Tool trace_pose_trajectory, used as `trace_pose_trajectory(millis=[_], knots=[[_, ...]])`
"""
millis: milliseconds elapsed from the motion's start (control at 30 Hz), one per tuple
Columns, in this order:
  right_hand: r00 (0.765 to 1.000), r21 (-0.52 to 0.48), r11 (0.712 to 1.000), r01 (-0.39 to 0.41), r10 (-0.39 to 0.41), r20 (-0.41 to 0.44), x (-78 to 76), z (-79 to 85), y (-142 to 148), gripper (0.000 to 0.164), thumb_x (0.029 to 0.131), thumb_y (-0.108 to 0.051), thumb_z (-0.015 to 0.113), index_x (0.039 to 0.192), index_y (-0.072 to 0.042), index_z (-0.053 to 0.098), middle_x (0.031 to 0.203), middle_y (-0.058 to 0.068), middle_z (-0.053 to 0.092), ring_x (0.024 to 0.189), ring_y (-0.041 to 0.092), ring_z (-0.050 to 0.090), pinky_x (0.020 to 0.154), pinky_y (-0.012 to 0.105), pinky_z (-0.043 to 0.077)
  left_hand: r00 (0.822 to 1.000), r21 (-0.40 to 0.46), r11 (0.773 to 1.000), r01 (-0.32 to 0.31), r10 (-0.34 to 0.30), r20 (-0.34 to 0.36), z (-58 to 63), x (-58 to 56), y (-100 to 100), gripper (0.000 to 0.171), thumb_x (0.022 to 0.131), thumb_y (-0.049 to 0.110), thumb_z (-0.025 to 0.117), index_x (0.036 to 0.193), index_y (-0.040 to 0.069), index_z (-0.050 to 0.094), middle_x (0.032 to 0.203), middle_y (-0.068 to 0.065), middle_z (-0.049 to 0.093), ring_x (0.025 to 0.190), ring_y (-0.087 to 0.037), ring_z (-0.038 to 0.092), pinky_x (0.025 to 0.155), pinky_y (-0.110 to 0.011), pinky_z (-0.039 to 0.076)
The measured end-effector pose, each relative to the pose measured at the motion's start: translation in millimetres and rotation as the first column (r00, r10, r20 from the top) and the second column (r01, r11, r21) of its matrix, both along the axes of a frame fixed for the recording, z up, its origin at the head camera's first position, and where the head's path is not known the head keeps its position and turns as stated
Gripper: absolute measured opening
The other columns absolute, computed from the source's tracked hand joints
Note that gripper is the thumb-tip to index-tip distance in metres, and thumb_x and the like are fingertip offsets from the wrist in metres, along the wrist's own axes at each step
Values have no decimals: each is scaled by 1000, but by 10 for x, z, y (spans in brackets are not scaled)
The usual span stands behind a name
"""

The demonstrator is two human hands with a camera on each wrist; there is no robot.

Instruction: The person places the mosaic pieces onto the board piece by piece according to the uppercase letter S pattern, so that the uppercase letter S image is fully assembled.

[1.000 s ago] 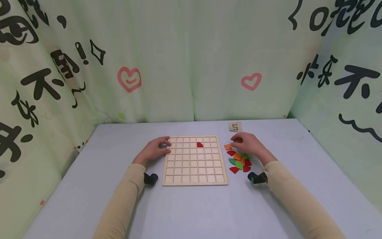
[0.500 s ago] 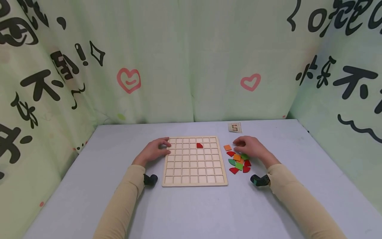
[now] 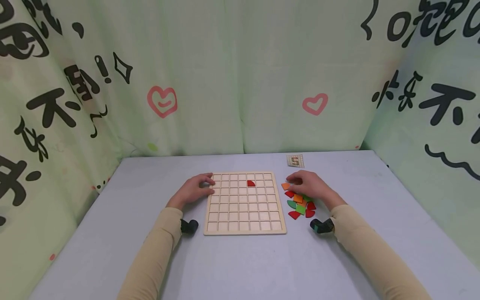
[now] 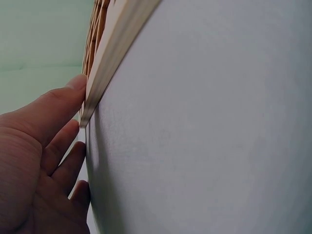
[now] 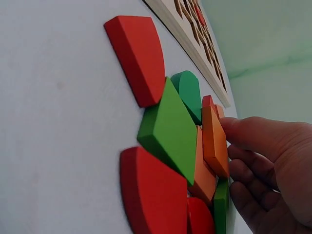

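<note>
Here, my L hand [image 3: 191, 191], fingers loosely spread, touches the board [image 3: 244, 233]; R hand [image 3: 312, 184] at an orange pc. [image 3: 285, 186], can't tell if gripping; best pinch 2 opp. edges.

Support surface: table [image 3: 240, 266] with a pale top. Placed directly on it: one wooden grid board [image 3: 243, 206], lying flat; red, orange and green pieces [image 3: 300, 209], clustered to the right of the board, some overlapping; one small card [image 3: 295, 161], near the far edge
</note>
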State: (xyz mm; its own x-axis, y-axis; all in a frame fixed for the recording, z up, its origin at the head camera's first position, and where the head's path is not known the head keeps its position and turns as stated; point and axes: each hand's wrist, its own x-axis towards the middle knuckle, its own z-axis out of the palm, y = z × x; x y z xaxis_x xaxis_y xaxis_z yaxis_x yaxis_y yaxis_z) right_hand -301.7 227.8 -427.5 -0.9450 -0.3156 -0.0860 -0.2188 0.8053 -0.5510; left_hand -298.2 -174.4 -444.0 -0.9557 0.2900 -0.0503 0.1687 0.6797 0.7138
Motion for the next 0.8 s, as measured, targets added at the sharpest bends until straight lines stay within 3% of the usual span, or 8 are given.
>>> trace_pose_trajectory(millis=[267,800], knots=[[996,16,998,-56,57,-67,-22,-40,-37,30,95,-17,67,121,-1,70,120,16,67,104,29,60,95,46,55,1000,3,1000,-1,1,0,-24,8,-1,28,91,17,72,117,6,69,158,-9,44,151,-34,29,125,-51,24],[996,45,997,-57,60,-62,-32,-59,-71,32,96,-19,67,123,-3,69,114,14,65,98,25,55,85,36,52,1000,7,1000,6,-6,-3,-1,-1,-9,29,92,17,72,118,5,69,157,-9,44,152,-33,29,125,-49,24]])
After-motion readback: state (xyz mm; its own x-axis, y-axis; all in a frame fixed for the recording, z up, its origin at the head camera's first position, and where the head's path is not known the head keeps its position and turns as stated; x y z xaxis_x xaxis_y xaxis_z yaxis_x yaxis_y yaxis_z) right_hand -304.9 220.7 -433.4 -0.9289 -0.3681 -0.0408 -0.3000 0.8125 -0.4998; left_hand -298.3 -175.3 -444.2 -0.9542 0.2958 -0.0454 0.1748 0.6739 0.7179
